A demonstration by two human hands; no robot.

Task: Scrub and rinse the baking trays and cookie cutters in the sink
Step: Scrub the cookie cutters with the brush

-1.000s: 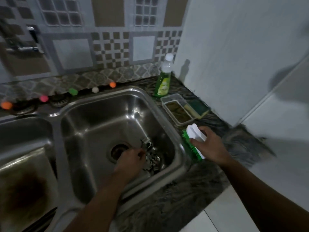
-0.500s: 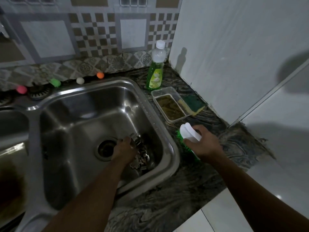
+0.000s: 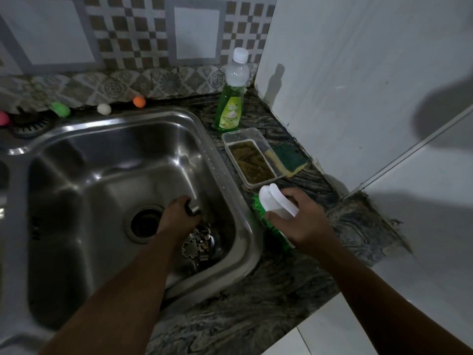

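A steel sink (image 3: pixel 230 175) sits in a dark marbled counter (image 3: pixel 256 303), with a soap bottle (image 3: pixel 230 106), a clear tub (image 3: pixel 252 157) and a sponge (image 3: pixel 288 157) along its right side. Down in the basin the left hand (image 3: pixel 179 219) is closed around one small metal cutter (image 3: pixel 192 208) — the other cutters (image 3: pixel 198 245) lie heaped just beside it, right of the drain (image 3: pixel 146 224). On the counter the right hand (image 3: pixel 302 224) grips a brush (image 3: pixel 275 208) by its white handle — green bristles down.

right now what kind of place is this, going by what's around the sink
Most likely a home kitchen's washing-up corner. A stainless steel sink is set into a dark marbled counter below a patterned tile backsplash, with a green dish soap bottle and a scouring sponge beside it.
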